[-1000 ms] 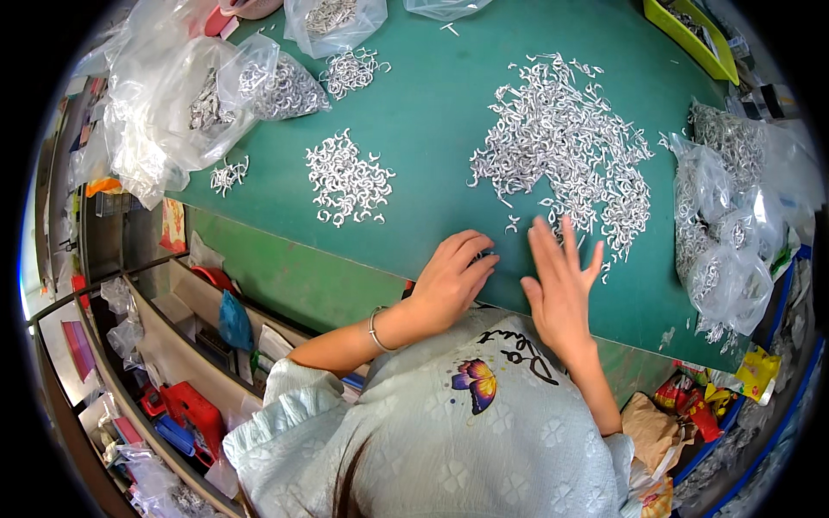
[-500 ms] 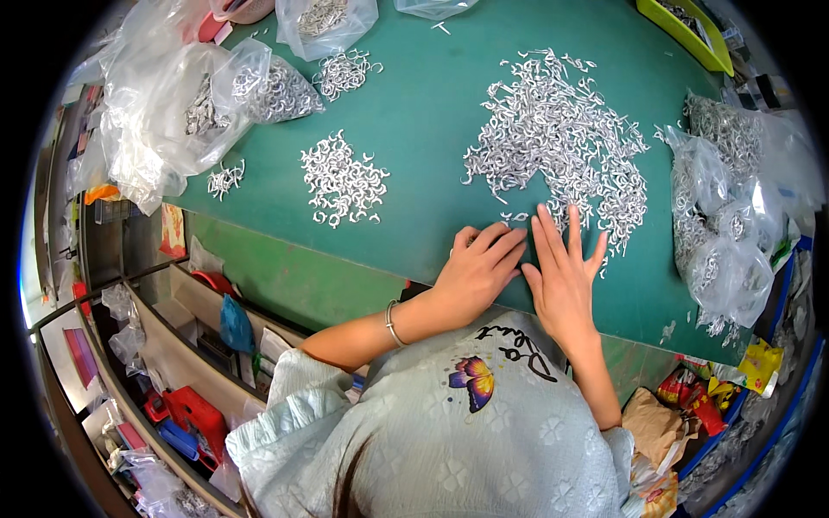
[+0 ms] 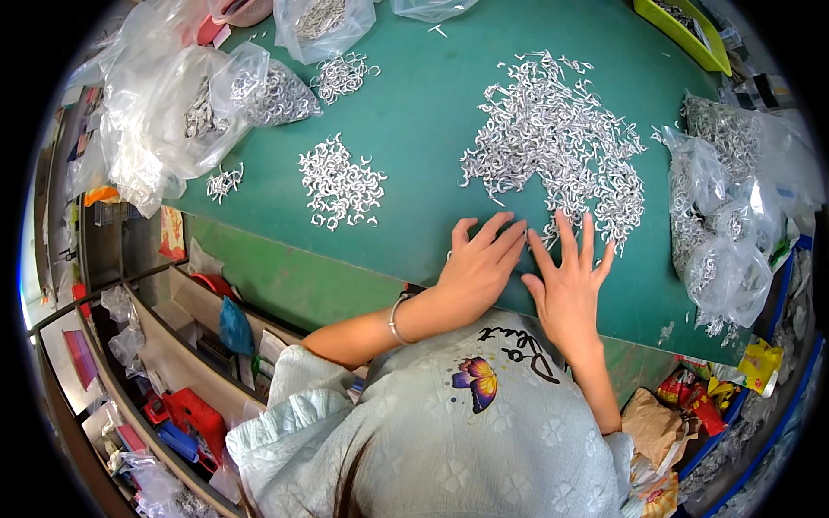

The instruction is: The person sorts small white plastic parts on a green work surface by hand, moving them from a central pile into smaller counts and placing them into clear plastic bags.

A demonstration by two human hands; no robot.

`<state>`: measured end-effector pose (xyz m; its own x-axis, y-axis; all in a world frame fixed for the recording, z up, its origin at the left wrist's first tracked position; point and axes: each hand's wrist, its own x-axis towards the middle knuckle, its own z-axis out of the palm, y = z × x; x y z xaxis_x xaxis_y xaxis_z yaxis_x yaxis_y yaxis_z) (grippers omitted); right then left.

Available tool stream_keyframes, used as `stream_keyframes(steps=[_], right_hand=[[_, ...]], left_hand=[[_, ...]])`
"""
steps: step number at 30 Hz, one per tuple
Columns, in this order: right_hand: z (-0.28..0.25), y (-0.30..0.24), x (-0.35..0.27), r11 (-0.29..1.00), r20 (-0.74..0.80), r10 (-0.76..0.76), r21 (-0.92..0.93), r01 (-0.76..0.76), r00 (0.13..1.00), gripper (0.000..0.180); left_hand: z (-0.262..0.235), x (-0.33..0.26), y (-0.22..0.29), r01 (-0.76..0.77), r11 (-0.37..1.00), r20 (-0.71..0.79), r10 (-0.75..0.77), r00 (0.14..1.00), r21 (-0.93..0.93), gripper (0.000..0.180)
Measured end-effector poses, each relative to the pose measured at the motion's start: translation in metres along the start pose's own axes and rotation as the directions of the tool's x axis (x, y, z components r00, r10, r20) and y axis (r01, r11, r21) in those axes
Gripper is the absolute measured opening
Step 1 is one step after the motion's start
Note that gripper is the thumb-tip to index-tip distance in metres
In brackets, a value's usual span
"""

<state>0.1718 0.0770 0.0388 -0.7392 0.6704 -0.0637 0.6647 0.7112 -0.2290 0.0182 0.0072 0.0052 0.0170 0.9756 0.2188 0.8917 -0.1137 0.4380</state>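
Note:
A large heap of small curved silvery metal pieces lies on the green tabletop. My right hand is palm down at the heap's near edge, fingers spread, with the fingertips among the closest pieces. Just left of it, my left hand is also palm down, with its fingers loosely bent and apart. Its fingertips are near the table just short of the heap, and no piece shows in them. What lies beneath both palms is hidden. Farther left sits a smaller pile of similar curved pieces.
Clear bags of metal pieces stand at the left and right of the table. Two little piles lie near the left bags, one of hook-like pieces. A yellow-green tray is at the far right. Open drawers run below left.
My left fingers have straightened and spread a little. My right fingers have fanned wider and shifted slightly toward me. Several pieces seen by the left fingertips are no longer visible there.

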Motion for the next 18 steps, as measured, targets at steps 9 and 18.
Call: stream_keyframes(steps=[9,18], right_hand=[[-0.004,-0.005,-0.019,0.995,0.097,-0.076,0.072,0.069,0.992,0.056],[0.009,0.011,-0.014,0.991,-0.071,-0.008,0.132,0.017,0.997,0.047]], left_hand=[[-0.016,-0.033,-0.003,0.022,0.976,-0.024,-0.028,0.999,-0.217,0.037],[-0.005,-0.035,0.001,-0.022,0.968,-0.061,0.007,0.998,-0.248,0.033]])
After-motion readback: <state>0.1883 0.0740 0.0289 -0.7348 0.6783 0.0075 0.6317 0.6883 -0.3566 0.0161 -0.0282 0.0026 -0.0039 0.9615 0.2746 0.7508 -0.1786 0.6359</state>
